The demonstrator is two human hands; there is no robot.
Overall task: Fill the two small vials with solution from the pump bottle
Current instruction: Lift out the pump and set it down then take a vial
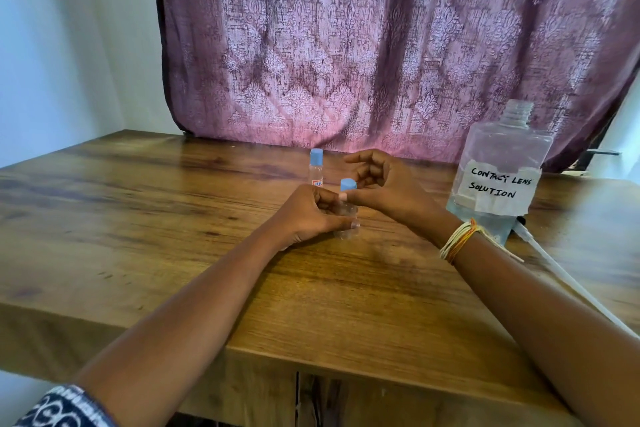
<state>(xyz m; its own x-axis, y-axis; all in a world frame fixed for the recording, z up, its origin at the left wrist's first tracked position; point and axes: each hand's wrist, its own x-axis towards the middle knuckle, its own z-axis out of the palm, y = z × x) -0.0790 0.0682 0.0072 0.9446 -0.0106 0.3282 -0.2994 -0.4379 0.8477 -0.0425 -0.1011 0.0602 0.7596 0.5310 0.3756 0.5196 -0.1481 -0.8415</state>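
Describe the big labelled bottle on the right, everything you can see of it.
The bottle is clear plastic, flat-sided, with square shoulders and a threaded neck left open; no pump sits on it. A white taped label handwritten "CONTACT LENS SOLUTION" covers its front. Clear liquid fills only its lowest part. It stands on the wooden table, right of both hands; neither touches it.

I see both bare forearms reaching forward, converging at the hands. My left hand (306, 215) is curled into a loose fist, thumb side toward the right hand. My right hand (384, 189) sits just beside and slightly above it, fingers bent, thumb and forefinger pinched. Thread bands circle the right wrist.
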